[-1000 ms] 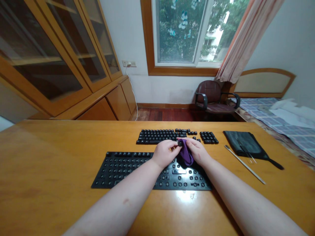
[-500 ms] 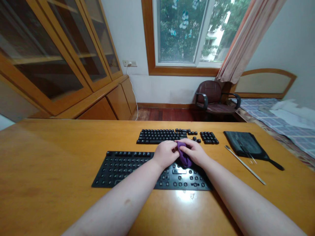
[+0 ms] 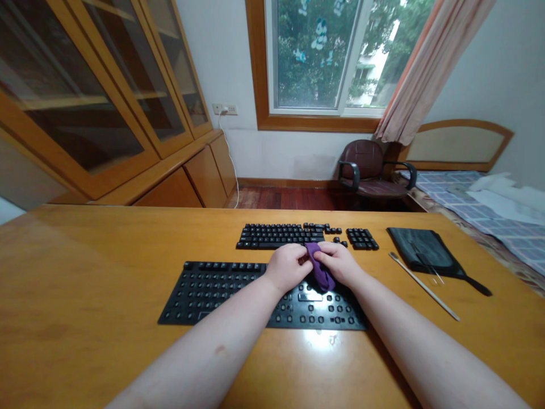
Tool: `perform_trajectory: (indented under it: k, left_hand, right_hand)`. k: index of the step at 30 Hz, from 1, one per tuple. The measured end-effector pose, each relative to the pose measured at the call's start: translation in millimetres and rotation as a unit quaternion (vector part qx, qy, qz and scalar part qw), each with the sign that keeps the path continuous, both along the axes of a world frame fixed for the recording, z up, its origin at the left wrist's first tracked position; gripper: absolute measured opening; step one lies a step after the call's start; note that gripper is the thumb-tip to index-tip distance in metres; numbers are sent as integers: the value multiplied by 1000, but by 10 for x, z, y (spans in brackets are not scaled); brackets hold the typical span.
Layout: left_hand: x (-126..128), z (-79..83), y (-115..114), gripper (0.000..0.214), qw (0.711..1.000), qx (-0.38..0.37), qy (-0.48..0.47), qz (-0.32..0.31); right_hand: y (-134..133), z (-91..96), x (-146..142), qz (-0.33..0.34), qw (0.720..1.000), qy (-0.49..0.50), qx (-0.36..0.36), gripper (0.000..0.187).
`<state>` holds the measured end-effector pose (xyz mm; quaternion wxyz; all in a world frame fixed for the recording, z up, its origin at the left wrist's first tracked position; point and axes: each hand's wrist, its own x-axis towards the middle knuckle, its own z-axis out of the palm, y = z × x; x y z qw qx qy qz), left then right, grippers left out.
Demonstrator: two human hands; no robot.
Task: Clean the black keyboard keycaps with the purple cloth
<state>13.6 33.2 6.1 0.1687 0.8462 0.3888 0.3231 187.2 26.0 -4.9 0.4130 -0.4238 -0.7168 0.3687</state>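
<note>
My left hand [image 3: 287,267] and my right hand [image 3: 336,264] meet above a black keyboard base [image 3: 204,295] whose keycaps are mostly off. A crumpled purple cloth [image 3: 321,271] is bunched in my right hand and pressed against the fingertips of my left. The fingers of my left hand close on a small object, most likely a black keycap, hidden by the cloth. Beyond my hands, loose black keycaps [image 3: 279,236] lie in tidy rows, with a smaller block of keycaps [image 3: 361,238] to their right.
All this lies on a wide honey-coloured wooden desk [image 3: 85,272]. To the right are a black pouch [image 3: 419,250] with tweezers on it and a long thin metal rod [image 3: 423,286]. Beyond the desk stand a dark office chair [image 3: 366,170] and a bed [image 3: 502,216].
The small black keycap showing at my left fingertips a second ago is now covered by the purple cloth. My hands have drawn closer together, and the view has shifted slightly.
</note>
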Motion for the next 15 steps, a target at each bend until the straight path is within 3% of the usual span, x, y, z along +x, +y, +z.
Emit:
perform_trajectory:
  k: [15]
  left_hand:
    - [11,-25,10,16,1000,-8,-28,-9]
  right_hand:
    - [0,-6,6,9,999,33,10,37]
